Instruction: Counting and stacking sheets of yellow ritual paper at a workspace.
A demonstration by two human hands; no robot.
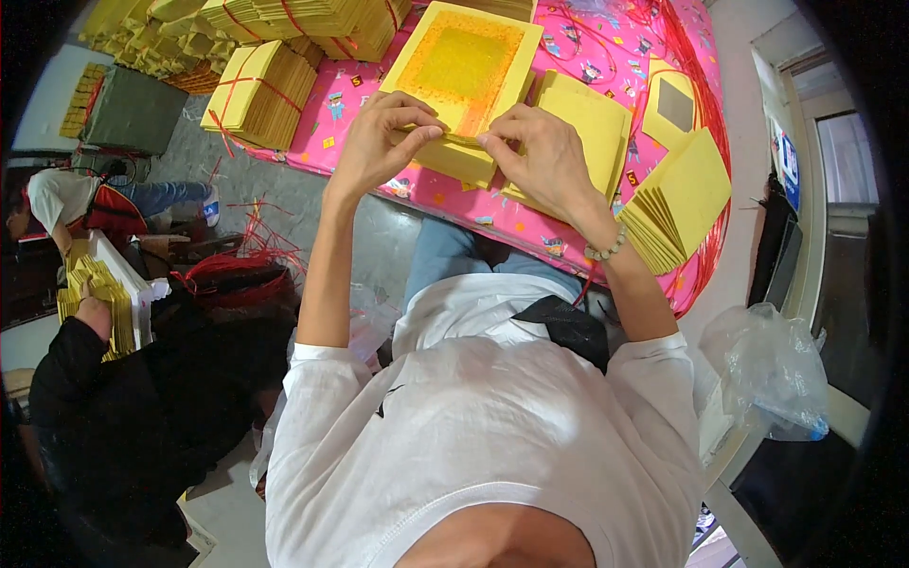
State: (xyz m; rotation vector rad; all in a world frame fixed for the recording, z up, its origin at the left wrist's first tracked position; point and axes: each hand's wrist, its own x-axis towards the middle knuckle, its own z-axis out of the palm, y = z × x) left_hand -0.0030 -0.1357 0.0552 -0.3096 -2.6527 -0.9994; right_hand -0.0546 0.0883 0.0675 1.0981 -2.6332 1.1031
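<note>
A stack of yellow paper [519, 62] lies in front of me, its top sheet printed with an orange border around a gold rectangle. My left hand [386, 137] is at the near left of this stack, thumb and fingertips pinched at the sheet's near edge. At the same edge, farther right, my right hand [544, 156] pinches the paper between thumb and forefinger. The fingers hide how many layers they grip. Plain folded yellow papers [592, 123] lie just right of the stack, partly under my right forearm and hand.
Red-tied yellow bundles [256, 95] stand at the far left of the pink-covered table [327, 133]. Fanned yellow papers [686, 204] and long red strings [715, 142] lie at the right. Two people sit at the left, one holding a yellow bundle [109, 293]. A plastic bag [776, 369] hangs at right.
</note>
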